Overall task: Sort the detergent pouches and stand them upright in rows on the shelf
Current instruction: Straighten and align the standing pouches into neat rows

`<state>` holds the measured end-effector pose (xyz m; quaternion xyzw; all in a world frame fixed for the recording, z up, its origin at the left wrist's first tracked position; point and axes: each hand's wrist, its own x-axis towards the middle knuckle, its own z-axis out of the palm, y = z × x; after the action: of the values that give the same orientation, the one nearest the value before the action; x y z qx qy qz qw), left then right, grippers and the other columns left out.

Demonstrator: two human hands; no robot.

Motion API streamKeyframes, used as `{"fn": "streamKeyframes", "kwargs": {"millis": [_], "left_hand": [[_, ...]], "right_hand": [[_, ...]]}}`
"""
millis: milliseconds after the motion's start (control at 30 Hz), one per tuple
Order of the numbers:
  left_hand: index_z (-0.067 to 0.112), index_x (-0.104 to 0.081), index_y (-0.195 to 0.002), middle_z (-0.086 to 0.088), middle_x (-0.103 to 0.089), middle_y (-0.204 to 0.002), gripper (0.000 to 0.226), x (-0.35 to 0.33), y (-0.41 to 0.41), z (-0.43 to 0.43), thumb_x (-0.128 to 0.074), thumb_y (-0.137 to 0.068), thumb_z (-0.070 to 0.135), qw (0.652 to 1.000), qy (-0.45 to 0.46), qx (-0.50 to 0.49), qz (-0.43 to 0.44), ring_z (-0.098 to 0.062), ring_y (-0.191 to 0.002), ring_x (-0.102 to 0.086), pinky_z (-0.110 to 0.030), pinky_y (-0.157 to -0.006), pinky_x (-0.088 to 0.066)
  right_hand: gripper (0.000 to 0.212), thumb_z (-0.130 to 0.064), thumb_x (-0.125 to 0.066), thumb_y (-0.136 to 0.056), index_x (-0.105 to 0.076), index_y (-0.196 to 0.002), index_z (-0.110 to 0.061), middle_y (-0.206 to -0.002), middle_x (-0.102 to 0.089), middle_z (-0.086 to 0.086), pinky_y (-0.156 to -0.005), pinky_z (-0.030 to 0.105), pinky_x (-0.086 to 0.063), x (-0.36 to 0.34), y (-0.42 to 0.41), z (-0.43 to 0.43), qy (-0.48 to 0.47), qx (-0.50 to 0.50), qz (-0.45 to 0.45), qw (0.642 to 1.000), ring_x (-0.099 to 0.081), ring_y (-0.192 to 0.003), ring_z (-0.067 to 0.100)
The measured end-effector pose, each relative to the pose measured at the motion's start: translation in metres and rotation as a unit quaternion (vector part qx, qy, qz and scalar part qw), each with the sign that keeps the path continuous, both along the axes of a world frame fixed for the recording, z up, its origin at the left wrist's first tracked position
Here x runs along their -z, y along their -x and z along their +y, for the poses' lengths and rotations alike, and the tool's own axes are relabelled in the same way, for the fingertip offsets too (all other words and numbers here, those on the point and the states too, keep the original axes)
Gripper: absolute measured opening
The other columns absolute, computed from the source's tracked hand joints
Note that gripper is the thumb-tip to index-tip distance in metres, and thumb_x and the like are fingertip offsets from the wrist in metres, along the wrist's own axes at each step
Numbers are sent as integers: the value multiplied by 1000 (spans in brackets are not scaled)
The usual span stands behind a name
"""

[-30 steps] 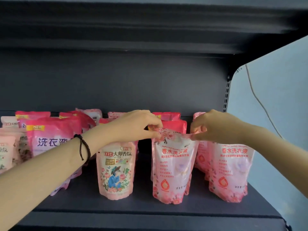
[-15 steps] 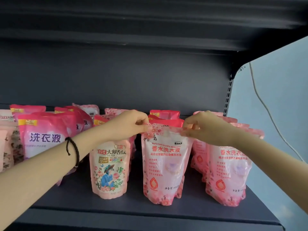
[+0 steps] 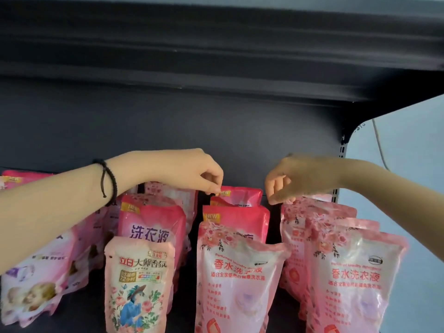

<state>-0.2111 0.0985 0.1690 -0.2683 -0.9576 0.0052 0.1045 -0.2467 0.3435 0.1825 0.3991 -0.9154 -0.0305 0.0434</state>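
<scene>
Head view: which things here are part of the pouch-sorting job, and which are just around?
Part of the job:
- left hand, pinching the top of the rear red pouch
- right hand, fingers curled above the right row
- front perfumed pouch
- lady-print pouch
- right-row pouch
- shelf

Just around:
- black wrist cord
- wall cable

The pale pink plastic pouch with a hatted figure among roses [image 3: 139, 284] reads "立白 大师香氛", with "3.8元" above and "72小时" below the name. Behind it, the deep pink glossy pouch [image 3: 151, 222] reads "NEW" and "洗衣液". To its right, two translucent pink floral pouches [image 3: 237, 282] [image 3: 355, 282] read "香水洗衣液".
</scene>
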Motion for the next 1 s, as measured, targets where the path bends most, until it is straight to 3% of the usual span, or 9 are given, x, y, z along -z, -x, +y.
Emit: {"fn": "streamKeyframes", "kwargs": {"millis": [167,267,500,733,833,900,1000], "left_hand": [[29,-64,-96,18,-57,-82,16,-9,65,-1,-55,-91,42,985,148,-22,80,-7,-85,-58,-33,-75,-49],[29,-63,-100,19,-52,-79,18,-11,105,-3,-56,-90,43,979,177,-9,96,-9,-84,-57,-34,-77,-50],[27,-60,-120,9,-65,-109,36,9,179,2,-58,-89,46,975,211,-31,53,-15,-98,-60,-33,-81,-50],[20,-64,-90,10,-62,-88,17,32,195,4,-68,-85,36,991,118,-63,-14,-13,-80,-55,-27,-64,-39],[22,-65,-85,18,-56,-70,13,23,189,2,-71,-83,33,995,68,-69,-25,-6,-71,-53,-25,-61,-38],[20,-65,-81,18,-56,-68,11,15,184,-2,-73,-82,27,998,-4,-58,-29,-3,-67,-52,-25,-65,-42],[17,-60,-75,9,-59,-72,14,3,176,-13,-71,-85,15,982,-180,-49,-43,-6,-68,-54,-22,-67,-42]], "right_hand": [[16,-45,-64,-84,-64,-86,-29,-83,-63,-19,-71,28,-46,-7,61,-27,-124,65,128,982,-62,-88,9],[17,-45,-64,-83,-65,-91,-30,-93,-66,-14,-71,27,-44,-7,92,-39,-150,91,146,974,-61,-93,12],[32,-45,-60,-88,-68,-110,-23,-110,-68,-8,-84,34,-52,14,150,-53,-204,115,119,965,-61,-103,17],[17,-34,-65,-88,-72,-96,-21,-93,-74,-3,-70,28,-48,25,169,-52,-170,125,81,974,-65,-93,15],[15,-35,-65,-85,-73,-86,-21,-82,-74,-3,-75,30,-53,16,167,-48,-144,143,43,978,-70,-85,16],[14,-34,-66,-84,-73,-83,-22,-79,-74,-1,-75,29,-53,5,163,-43,-106,146,39,983,-71,-81,17],[13,-23,-66,-85,-69,-73,-21,-69,-68,-1,-62,22,-51,-14,155,-33,30,147,20,988,-65,-66,13]]}}
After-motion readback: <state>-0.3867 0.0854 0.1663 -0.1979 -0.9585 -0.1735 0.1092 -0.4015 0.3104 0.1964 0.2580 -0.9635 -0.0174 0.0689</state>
